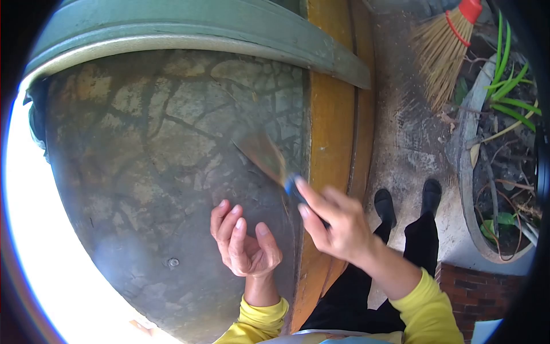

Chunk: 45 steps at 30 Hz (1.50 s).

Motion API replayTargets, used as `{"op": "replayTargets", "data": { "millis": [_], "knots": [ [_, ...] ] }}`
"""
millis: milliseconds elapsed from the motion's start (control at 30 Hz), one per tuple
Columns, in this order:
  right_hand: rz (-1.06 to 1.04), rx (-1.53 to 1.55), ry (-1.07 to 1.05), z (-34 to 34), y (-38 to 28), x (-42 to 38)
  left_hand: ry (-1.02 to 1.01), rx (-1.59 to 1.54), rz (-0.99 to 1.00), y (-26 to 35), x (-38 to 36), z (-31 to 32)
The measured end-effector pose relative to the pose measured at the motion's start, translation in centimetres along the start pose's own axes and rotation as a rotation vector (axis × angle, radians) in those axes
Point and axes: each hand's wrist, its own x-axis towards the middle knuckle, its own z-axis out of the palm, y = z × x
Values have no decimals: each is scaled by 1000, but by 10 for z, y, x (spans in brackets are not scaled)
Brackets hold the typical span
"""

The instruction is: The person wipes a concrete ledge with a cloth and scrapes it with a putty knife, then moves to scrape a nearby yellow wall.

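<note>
My right hand is closed around the handle of a paint scraper. The scraper has a wide blade, blurred by motion, and a bit of blue shows where blade and handle meet. Its blade is over a grey, patchy surface with irregular dark lines; whether it touches cannot be made out. Palm up and fingers loosely curled, my left hand is below the blade, close to the same surface, and holds nothing.
A yellow-brown wooden edge borders the grey surface, and a grey-green rail crosses its top. To the right are a straw broom, a large planter with green leaves, and my dark shoes on the floor.
</note>
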Motion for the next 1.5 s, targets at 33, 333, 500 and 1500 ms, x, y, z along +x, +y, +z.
{"op": "replayTargets", "data": {
  "millis": [33, 333, 500, 1500],
  "knots": [
    [-12, 10, 22, 2, -2, -2, 11, 7, 3, -2, 1, 2],
    [-53, 47, 18, 10, 3, 46, 17, -20, -19, 2, 1, 0],
    [50, 49, -8, 5, -9, -3, 7, -21, -31, 3, 1, 2],
    [237, 128, 245, 28, 66, 42, -119, -223, -175, 33, -33, 32]
  ]
}}
